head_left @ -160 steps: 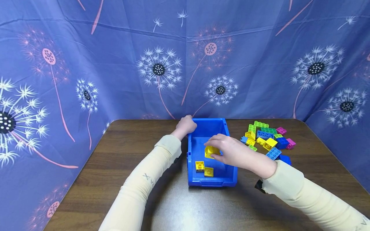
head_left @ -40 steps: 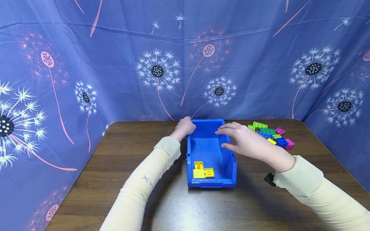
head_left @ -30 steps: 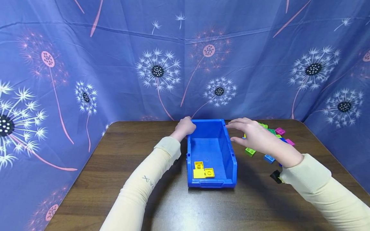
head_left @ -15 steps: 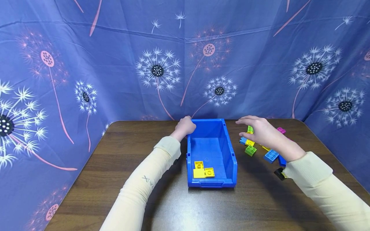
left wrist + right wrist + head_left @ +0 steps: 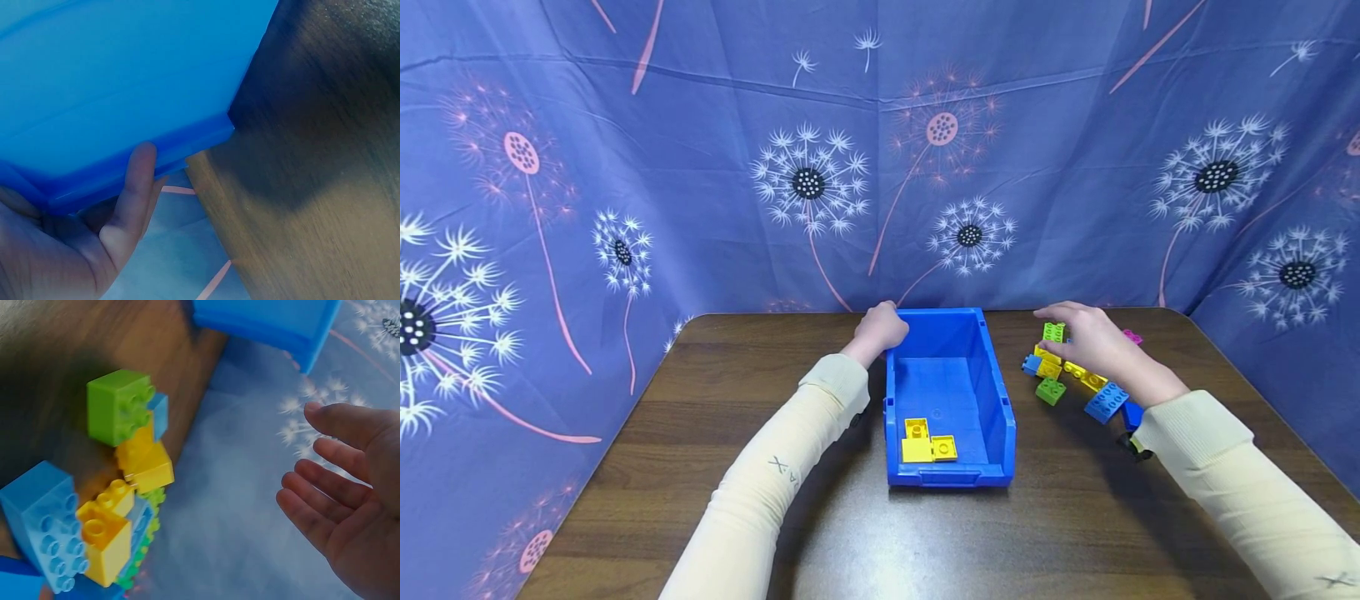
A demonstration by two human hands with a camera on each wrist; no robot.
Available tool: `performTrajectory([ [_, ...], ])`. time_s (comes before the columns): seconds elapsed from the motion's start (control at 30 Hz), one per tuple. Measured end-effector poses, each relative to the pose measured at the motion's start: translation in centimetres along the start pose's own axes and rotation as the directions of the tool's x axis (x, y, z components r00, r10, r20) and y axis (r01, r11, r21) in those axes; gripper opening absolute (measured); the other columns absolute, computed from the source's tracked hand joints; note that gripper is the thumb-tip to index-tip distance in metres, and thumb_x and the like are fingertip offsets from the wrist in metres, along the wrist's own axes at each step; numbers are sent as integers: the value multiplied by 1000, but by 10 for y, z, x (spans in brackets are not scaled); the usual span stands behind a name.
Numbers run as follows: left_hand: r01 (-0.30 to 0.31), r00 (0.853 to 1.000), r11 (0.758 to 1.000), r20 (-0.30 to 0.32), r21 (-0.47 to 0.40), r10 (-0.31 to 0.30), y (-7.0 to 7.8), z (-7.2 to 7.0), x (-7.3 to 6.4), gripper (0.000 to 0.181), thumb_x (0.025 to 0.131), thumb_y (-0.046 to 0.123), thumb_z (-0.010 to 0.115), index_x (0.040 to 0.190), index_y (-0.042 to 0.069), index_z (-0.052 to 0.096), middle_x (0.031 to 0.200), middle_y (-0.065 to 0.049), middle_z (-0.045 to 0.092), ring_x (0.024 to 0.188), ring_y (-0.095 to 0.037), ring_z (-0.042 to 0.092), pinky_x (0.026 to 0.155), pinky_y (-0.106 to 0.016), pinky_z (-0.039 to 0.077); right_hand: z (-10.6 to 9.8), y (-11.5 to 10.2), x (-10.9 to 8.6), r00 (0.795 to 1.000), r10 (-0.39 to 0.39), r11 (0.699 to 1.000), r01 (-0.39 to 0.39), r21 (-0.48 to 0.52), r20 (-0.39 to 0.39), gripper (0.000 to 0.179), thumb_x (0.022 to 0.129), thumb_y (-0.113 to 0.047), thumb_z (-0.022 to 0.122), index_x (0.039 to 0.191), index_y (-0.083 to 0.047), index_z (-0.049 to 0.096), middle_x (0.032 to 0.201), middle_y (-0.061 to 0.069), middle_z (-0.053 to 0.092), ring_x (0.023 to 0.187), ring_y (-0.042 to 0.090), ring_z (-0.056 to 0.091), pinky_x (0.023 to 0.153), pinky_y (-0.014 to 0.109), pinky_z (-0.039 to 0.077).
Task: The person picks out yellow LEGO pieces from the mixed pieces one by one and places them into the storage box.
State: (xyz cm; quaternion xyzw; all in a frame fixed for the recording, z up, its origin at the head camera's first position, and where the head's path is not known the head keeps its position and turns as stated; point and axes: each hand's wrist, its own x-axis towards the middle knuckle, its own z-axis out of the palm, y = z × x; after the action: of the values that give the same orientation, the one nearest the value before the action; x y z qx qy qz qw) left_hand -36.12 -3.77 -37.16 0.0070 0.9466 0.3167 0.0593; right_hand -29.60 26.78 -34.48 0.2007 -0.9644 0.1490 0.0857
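A blue plastic bin stands mid-table with three yellow toy bricks lying in its near left corner. My left hand grips the bin's far left rim; in the left wrist view a finger presses along the bin's wall. Over the loose brick pile on the right hovers my right hand, fingers spread and holding nothing. Beneath and beside it lie light green bricks, yellow bricks and a light blue brick. The hand hides part of the pile in the head view.
The brown wooden table reaches back to a blue dandelion-print cloth hanging behind it. A pink brick shows beyond the right hand, and a darker blue brick sits by the right sleeve.
My right hand let go of a yellow brick, which now lies in the bin with the other two. It then moved right, from the bin to over the pile. The left hand stayed put.
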Motion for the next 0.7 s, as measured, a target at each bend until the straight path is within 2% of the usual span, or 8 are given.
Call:
performTrajectory([
  [0.27,-5,1000,1000,-6,-8,5,-1,1,0,46,93,18,47,137,4,44,116,-18,59,60,-24,63,62,-41,58,14,18,5,992,95,995,-95,-9,78,56,84,-17,70,132,4,49,131,30,47,115,49,48,94,60,42],
  [0.43,-6,1000,1000,-5,-5,6,-1,1,0,46,93,18,47,136,4,44,115,-17,60,58,-23,63,62,-40,58,26,27,9,988,119,993,-117,-21,102,57,84,-17,69,133,5,48,131,32,46,114,49,48,93,60,42],
  [0.7,5,1000,1000,3,-9,-4,1,-1,-2,45,93,19,47,136,5,45,115,-17,59,61,-24,64,63,-40,58,40,38,18,972,163,986,-168,16,166,59,86,-15,66,136,6,43,134,33,42,117,50,44,95,62,40],
])
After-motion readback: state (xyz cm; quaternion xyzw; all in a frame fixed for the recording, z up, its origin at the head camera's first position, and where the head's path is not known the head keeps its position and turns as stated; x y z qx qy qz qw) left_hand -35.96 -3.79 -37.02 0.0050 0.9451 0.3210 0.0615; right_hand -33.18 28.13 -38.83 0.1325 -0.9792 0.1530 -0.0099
